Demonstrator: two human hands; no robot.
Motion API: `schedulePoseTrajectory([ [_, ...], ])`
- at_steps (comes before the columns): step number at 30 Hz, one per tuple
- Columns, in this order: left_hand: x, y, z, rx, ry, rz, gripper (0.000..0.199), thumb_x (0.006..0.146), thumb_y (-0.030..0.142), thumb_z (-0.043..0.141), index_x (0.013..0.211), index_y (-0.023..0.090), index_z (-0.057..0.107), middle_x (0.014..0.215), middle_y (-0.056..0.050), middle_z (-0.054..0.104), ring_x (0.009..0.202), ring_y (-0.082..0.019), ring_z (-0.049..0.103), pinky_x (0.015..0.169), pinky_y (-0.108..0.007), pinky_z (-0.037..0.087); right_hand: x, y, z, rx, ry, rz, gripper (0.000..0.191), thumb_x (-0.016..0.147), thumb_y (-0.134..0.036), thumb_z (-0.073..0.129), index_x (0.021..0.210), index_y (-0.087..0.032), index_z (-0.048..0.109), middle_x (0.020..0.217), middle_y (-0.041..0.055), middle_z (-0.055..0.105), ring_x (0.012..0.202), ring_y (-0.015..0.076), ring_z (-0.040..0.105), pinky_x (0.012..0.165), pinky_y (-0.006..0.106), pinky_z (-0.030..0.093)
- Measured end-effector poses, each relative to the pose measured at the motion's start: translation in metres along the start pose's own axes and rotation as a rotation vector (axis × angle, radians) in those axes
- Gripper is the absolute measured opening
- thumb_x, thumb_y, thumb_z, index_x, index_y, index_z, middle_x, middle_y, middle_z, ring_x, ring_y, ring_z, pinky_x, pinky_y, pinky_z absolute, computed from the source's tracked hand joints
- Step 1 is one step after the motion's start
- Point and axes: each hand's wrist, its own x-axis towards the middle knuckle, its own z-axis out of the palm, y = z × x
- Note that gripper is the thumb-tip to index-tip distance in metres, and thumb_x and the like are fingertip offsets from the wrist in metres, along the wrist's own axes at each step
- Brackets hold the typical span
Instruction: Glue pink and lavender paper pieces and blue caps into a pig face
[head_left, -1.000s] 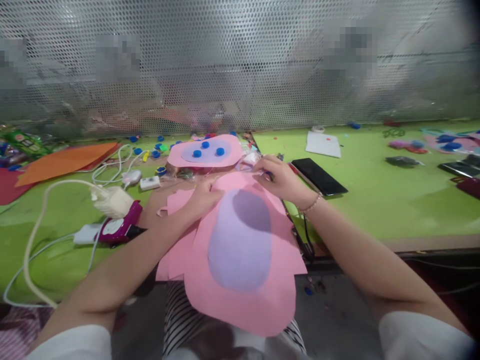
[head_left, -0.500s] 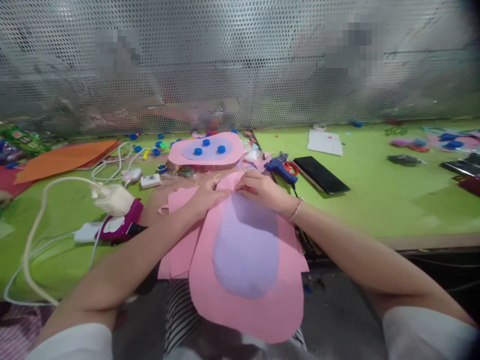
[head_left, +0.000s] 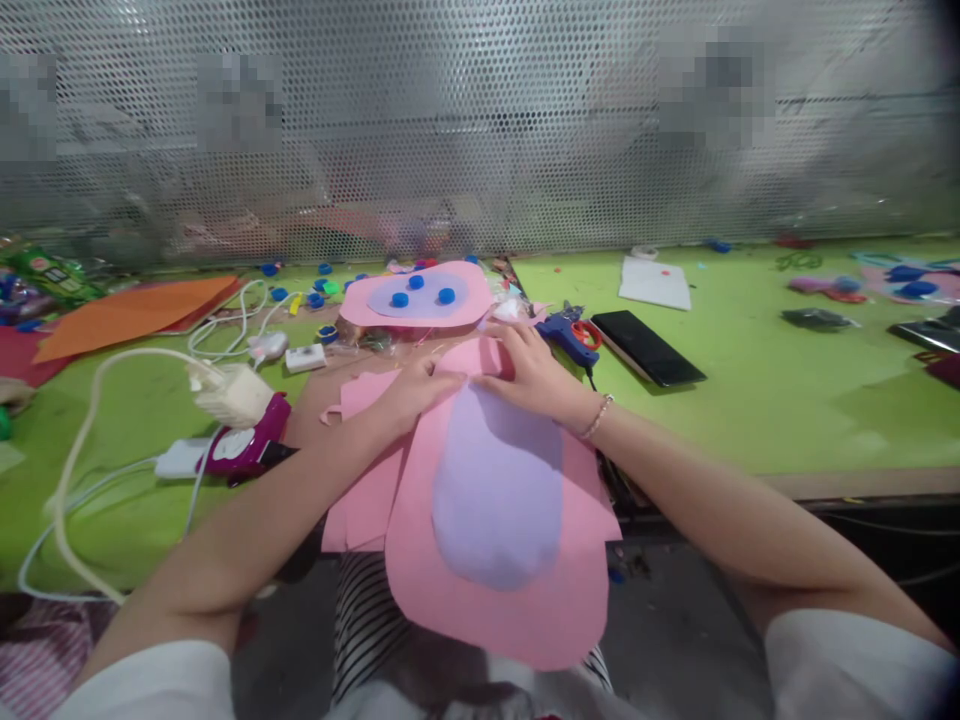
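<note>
A rounded pink paper cutout lies in front of me, its lower end overhanging the table edge above my lap. A lavender paper oval sits on its face. My left hand grips the cutout's upper left edge, thumb on top and other fingers partly hidden. At the upper right, my right hand rests with its thumb on the paper near the oval's top and its fingers stretched apart. More pink paper sheets lie underneath.
Behind is another pink cutout with a lavender oval and blue caps. A blue glue gun and black phone lie right. A magenta power strip with plugs and cables is left. Perforated metal stands behind the table.
My right hand's fingers have opened out from a pinch near the oval's top and reach farther forward. My left hand stays at the paper's edge. The view has shifted slightly.
</note>
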Motion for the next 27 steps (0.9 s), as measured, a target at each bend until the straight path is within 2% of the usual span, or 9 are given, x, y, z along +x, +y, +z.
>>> schedulePoseTrajectory([
  [2, 0.003, -0.003, -0.003, -0.009, -0.012, 0.035, 0.027, 0.069, 0.026, 0.063, 0.095, 0.020, 0.068, 0.091, -0.004, 0.069, 0.090, -0.021, 0.063, 0.079, -0.035, 0.049, 0.002, 0.004, -0.006, 0.084, -0.046, 0.153, 0.038, 0.071, -0.036, 0.064, 0.103, -0.018, 0.054, 0.103, 0.0108, 0.058, 0.098, 0.0270, 0.053, 0.085, 0.042, 0.042],
  [5, 0.008, -0.009, -0.007, 0.075, -0.014, 0.097, 0.025, 0.068, 0.026, 0.063, 0.092, 0.020, 0.068, 0.093, -0.003, 0.069, 0.090, -0.021, 0.062, 0.080, -0.034, 0.048, 0.005, 0.009, -0.014, 0.299, -0.234, 0.305, 0.021, 0.071, -0.036, 0.063, 0.077, -0.017, 0.056, 0.074, 0.0025, 0.056, 0.070, 0.0176, 0.054, 0.066, 0.032, 0.044],
  [7, 0.010, -0.012, -0.009, 0.138, -0.014, 0.107, 0.022, 0.068, 0.025, 0.063, 0.089, 0.019, 0.067, 0.092, -0.004, 0.068, 0.090, -0.021, 0.061, 0.080, -0.034, 0.048, 0.005, 0.010, -0.018, 0.480, -0.344, 0.313, 0.021, 0.071, -0.036, 0.062, 0.070, -0.017, 0.053, 0.068, -0.0002, 0.052, 0.063, 0.0137, 0.051, 0.060, 0.028, 0.042],
  [10, 0.011, -0.013, -0.010, 0.172, -0.023, 0.111, 0.021, 0.069, 0.024, 0.062, 0.089, 0.018, 0.066, 0.091, -0.005, 0.068, 0.089, -0.020, 0.061, 0.079, -0.034, 0.048, 0.004, 0.006, -0.021, 0.682, -0.417, 0.306, 0.015, 0.072, -0.031, 0.058, 0.072, -0.017, 0.053, 0.071, -0.0005, 0.053, 0.063, 0.0117, 0.050, 0.057, 0.025, 0.040],
  [15, 0.012, -0.013, -0.009, 0.256, -0.018, 0.185, 0.026, 0.071, 0.025, 0.063, 0.095, 0.017, 0.060, 0.097, -0.007, 0.064, 0.089, -0.020, 0.060, 0.078, -0.035, 0.047, 0.005, -0.001, -0.019, 0.700, -0.388, 0.354, 0.009, 0.071, -0.023, 0.057, 0.067, -0.016, 0.051, 0.067, -0.0024, 0.049, 0.058, 0.0090, 0.046, 0.052, 0.022, 0.037],
  [17, 0.011, -0.014, -0.008, 0.392, 0.106, 0.278, 0.031, 0.068, 0.025, 0.068, 0.096, 0.017, 0.057, 0.101, -0.008, 0.061, 0.091, -0.020, 0.057, 0.080, -0.036, 0.046, 0.005, -0.001, -0.018, 0.696, -0.370, 0.366, 0.008, 0.070, -0.023, 0.057, 0.071, -0.016, 0.054, 0.069, -0.0019, 0.050, 0.060, 0.0095, 0.047, 0.052, 0.022, 0.037],
  [20, 0.008, -0.012, -0.006, 0.660, 0.288, 0.521, 0.032, 0.065, 0.018, 0.072, 0.093, 0.018, 0.055, 0.099, -0.007, 0.057, 0.096, -0.022, 0.052, 0.086, -0.040, 0.043, 0.005, -0.001, -0.015, 0.723, -0.332, 0.389, 0.010, 0.070, -0.024, 0.060, 0.075, -0.016, 0.055, 0.071, -0.0013, 0.052, 0.062, 0.0098, 0.049, 0.053, 0.021, 0.039],
  [24, 0.000, -0.010, -0.002, 0.781, 0.187, 0.797, 0.011, 0.078, 0.012, 0.059, 0.086, 0.019, 0.056, 0.088, -0.003, 0.057, 0.091, -0.018, 0.052, 0.083, -0.035, 0.043, 0.004, -0.001, -0.012, 0.837, -0.328, 0.442, 0.019, 0.069, -0.029, 0.065, 0.080, -0.016, 0.057, 0.071, -0.0010, 0.056, 0.061, 0.0104, 0.052, 0.055, 0.023, 0.043],
  [27, -0.002, -0.010, 0.001, 0.749, 0.135, 0.858, 0.005, 0.083, 0.015, 0.055, 0.085, 0.019, 0.058, 0.086, -0.003, 0.056, 0.088, -0.016, 0.052, 0.080, -0.032, 0.044, 0.004, -0.001, -0.010, 0.905, -0.320, 0.441, 0.024, 0.068, -0.031, 0.069, 0.084, -0.017, 0.059, 0.073, -0.0008, 0.059, 0.062, 0.0109, 0.055, 0.057, 0.024, 0.046],
])
